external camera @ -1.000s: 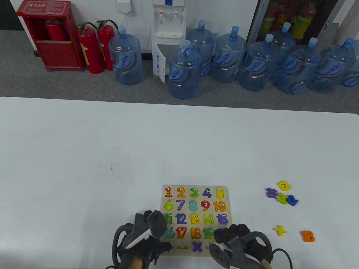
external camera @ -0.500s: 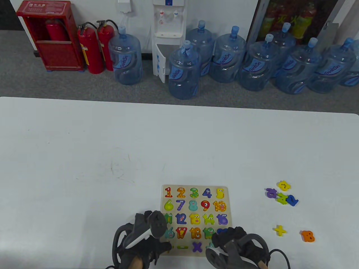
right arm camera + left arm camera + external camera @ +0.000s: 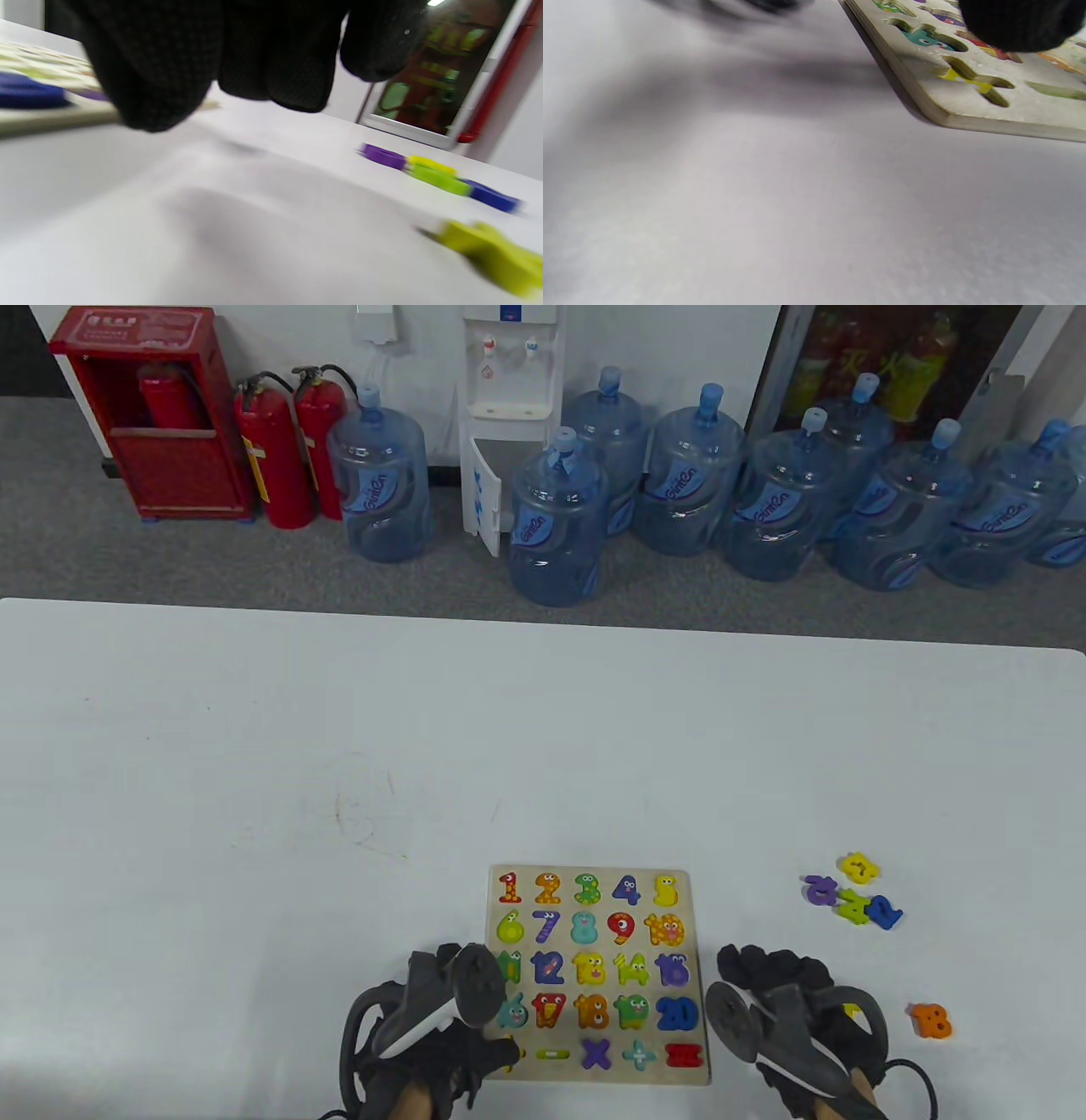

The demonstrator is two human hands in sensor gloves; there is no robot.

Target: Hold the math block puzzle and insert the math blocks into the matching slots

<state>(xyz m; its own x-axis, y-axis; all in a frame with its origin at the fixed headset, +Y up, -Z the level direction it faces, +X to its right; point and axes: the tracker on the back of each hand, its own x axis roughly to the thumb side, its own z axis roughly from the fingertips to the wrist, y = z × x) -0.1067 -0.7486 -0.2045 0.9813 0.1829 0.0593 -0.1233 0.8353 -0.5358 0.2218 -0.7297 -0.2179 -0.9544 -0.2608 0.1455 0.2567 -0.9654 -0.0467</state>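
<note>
Our left hand (image 3: 441, 1044) presses the puzzle (image 3: 597, 976) corner. Right hand (image 3: 793, 1014) hovers beside it, fingers curled, holding nothing. Yellow plus (image 3: 488, 254) lies near it.

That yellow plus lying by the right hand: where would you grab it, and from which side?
The yellow plus lies flat on the table, apart from the other loose blocks. Probably best taken from above, with the right hand's fingers pinching two opposite arms at their ends. It is thin and low, so a sideways approach would likely just push it along.
</note>
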